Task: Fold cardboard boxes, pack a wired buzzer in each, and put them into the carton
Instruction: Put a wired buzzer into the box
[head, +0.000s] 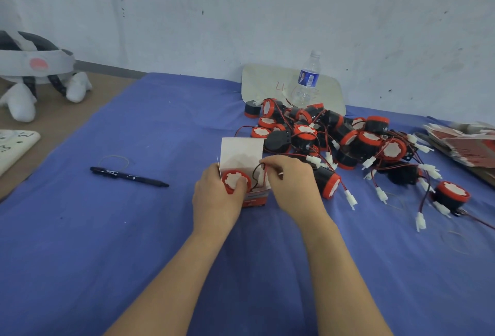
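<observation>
A small cardboard box [241, 152] with its white lid flap standing up rests on the blue cloth at the centre. A red-faced black buzzer [232, 180] sits in the box's open mouth. My left hand [214, 199] grips the box from the left, thumb pressing on the buzzer's face. My right hand [292, 183] pinches the buzzer's thin black and red wire [257, 172] at the box's right edge. A pile of several wired buzzers [348, 142] with white connectors lies behind and to the right.
A stack of flat red-and-white box blanks [466, 145] lies at the right edge. A water bottle [306, 81] stands on a pale board by the wall. A black pen [128, 176] and a rubber band [113, 160] lie to the left. Loose buzzers spread out at right [451, 195].
</observation>
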Motion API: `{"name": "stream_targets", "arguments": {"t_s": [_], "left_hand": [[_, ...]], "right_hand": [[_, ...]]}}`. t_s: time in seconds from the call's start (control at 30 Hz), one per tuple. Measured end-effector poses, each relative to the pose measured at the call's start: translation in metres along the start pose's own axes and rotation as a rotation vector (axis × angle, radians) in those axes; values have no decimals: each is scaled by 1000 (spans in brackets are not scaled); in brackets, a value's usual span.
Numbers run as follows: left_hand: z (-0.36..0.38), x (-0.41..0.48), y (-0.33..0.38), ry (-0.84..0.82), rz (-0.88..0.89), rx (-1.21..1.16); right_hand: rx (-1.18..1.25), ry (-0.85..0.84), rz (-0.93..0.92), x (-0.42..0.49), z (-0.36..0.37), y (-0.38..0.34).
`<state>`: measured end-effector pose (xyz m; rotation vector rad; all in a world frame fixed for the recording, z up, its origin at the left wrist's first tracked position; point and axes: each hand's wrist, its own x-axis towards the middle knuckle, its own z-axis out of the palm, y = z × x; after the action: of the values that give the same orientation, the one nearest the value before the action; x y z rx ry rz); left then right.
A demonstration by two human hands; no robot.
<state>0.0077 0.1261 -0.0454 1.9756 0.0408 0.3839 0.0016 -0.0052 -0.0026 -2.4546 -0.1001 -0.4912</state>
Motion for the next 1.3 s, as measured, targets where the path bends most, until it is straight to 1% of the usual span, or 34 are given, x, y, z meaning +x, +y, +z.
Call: {"name": "stream_targets", "arguments": {"t_s": [0.1, 0.17, 0.27, 0.4, 0.5, 0.57, 0.67, 0.8, 0.93, 1.0, 1.07, 1.2, 1.3], "left_hand": [[0, 0, 0, -9, 4, -6], [0, 1, 0, -11, 6, -11], [0, 1, -1, -14, 10, -19], [-1, 1, -1, -14, 16, -34], [-1, 0, 0, -4, 20, -40], [-1, -1, 0, -2, 16, -49], [-1, 0, 0, -12, 13, -43], [-1, 1, -1, -25, 15, -29], [-1, -1, 0, -1, 5, -9], [0, -1, 1, 8, 6, 3], [0, -2, 1, 13, 7, 12], [1, -2, 2, 23, 22, 29], [1, -2, 2, 17, 11, 27]], "right_hand": [[-16, -216, -60, -4, -10, 1], [-31, -308, -121, -6, -14, -2], [-46, -337, -188, -6, -17, -9], [-142, -380, -167, -6, -18, -11], [-143, -455, -170, -8, -23, -11], [-148, -470, -180, -9, -24, -11], [-103, -373, -180, -7, -17, -13], [-53, -147, -114, -6, -2, -12], [99, 88, -6, -3, 4, -9], [159, 173, 40, -1, 6, -9], [220, 182, 108, 2, 6, -8], [350, 121, 223, 8, 5, -5], [337, 22, 244, 11, 1, -4]]}}
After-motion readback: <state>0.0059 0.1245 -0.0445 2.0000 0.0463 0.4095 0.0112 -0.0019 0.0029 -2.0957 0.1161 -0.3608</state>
